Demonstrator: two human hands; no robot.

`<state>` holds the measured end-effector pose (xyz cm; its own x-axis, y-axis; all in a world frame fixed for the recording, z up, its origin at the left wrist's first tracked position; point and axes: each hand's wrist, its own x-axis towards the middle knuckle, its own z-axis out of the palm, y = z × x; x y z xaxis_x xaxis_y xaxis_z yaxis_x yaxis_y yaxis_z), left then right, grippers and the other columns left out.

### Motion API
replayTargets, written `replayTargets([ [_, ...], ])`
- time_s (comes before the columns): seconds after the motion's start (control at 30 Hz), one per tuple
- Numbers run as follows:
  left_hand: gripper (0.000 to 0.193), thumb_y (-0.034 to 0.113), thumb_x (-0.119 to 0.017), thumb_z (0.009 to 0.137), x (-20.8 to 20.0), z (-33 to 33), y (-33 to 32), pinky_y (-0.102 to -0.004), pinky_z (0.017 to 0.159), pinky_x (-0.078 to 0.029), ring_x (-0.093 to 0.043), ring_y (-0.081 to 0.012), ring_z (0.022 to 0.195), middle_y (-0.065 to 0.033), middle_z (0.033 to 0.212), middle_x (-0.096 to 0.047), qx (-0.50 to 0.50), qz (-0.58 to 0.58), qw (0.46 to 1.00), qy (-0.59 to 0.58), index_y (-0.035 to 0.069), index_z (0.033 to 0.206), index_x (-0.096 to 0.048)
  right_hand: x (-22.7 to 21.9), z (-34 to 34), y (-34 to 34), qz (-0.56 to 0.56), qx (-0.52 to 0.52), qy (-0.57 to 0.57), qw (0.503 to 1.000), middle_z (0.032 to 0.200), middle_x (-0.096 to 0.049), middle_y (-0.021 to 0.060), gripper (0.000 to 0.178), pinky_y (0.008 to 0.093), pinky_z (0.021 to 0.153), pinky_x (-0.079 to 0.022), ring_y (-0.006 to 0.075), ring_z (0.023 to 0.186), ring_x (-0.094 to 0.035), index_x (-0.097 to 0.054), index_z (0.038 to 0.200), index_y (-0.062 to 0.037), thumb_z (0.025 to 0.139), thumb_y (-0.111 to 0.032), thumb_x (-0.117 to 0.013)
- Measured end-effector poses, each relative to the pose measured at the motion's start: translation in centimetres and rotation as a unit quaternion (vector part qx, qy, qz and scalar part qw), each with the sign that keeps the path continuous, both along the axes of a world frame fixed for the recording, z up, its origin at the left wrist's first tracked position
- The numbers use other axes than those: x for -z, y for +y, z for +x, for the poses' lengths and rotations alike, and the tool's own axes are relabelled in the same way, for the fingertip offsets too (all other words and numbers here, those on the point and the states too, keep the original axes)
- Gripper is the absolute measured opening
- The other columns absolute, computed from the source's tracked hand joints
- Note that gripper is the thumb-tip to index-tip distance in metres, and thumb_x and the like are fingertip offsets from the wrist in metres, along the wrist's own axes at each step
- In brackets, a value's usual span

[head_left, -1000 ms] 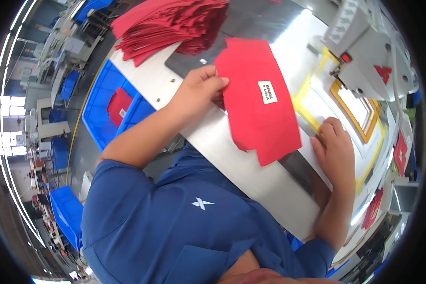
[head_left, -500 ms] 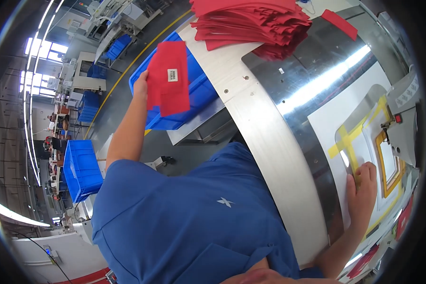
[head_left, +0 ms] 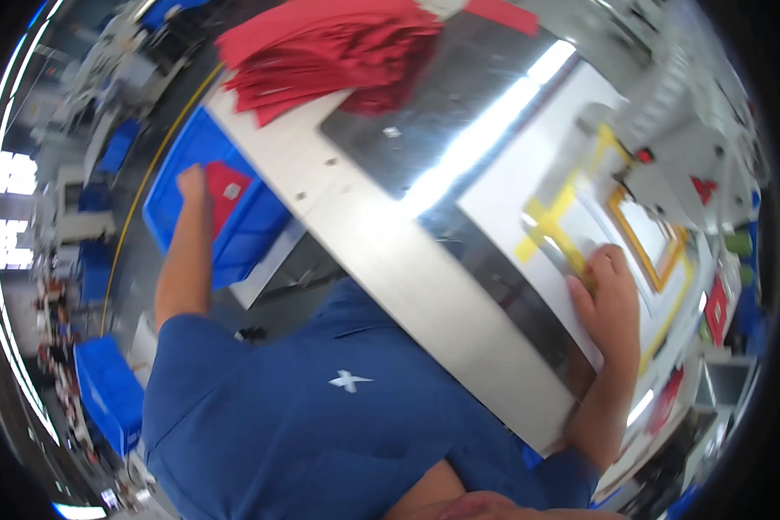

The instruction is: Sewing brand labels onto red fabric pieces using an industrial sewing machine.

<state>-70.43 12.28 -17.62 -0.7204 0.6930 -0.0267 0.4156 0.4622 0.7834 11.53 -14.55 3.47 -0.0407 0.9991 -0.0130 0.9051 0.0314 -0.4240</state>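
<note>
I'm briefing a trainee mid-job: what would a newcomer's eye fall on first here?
Probably the thick stack of red fabric pieces, heaped toward the upper left of the metal table. Next, the bright blue bin left of the table, where a red piece lies, then the yellow-orange frame by the grey machine head at right.

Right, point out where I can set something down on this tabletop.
Mostly bare: the pale strip between blue shirt and dark plate, and that plate between red stack and white sheet. Crowded: around the right hand, yellow frame and machine head.
</note>
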Motion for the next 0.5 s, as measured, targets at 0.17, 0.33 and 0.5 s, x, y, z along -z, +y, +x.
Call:
replayTargets([
  [0.17, 0.030, 0.021, -0.067, 0.110, -15.4, 25.7, 1.6, -0.0357, 0.100, -0.053, -0.065, -0.0207, 0.111, -0.0114, 0.124, -0.069, 0.239, 0.306, 0.909, 0.153, -0.001, 0.131, -0.066, -1.0, 1.3, -0.4, 0.014, -0.011, 0.020, 1.000, 0.112, -0.065, 0.0184, 0.025, 0.0492, 0.090, -0.054, 0.0432, 0.103, -0.065, -0.066, 0.105, -0.0030, 0.092, -0.021, -0.077],
  [0.33, 0.039, 0.011, -0.076, 0.099, -19.0, 43.7, -3.0, -0.0373, 0.102, -0.050, -0.064, -0.0259, 0.117, -0.0137, 0.128, -0.067, 0.597, 0.241, 0.748, 0.159, 0.001, 0.135, -0.065, 0.5, 7.6, -4.3, 0.086, 0.204, -0.040, 0.974, 0.107, -0.068, 0.0184, 0.026, 0.0482, 0.091, -0.054, 0.0409, 0.103, -0.067, -0.068, 0.109, -0.0026, 0.096, -0.024, -0.075],
  [0.5, 0.050, 0.013, -0.081, 0.091, -18.7, 57.9, -7.1, -0.0494, 0.113, -0.045, -0.058, -0.0438, 0.128, -0.0218, 0.136, -0.063, 0.828, 0.210, 0.486, 0.183, 0.004, 0.137, -0.062, 3.5, 17.2, -13.4, 0.123, 0.478, -0.143, 0.858, 0.105, -0.070, 0.0164, 0.035, 0.0463, 0.088, -0.055, 0.0350, 0.098, -0.069, -0.070, 0.112, -0.0015, 0.097, -0.032, -0.077],
])
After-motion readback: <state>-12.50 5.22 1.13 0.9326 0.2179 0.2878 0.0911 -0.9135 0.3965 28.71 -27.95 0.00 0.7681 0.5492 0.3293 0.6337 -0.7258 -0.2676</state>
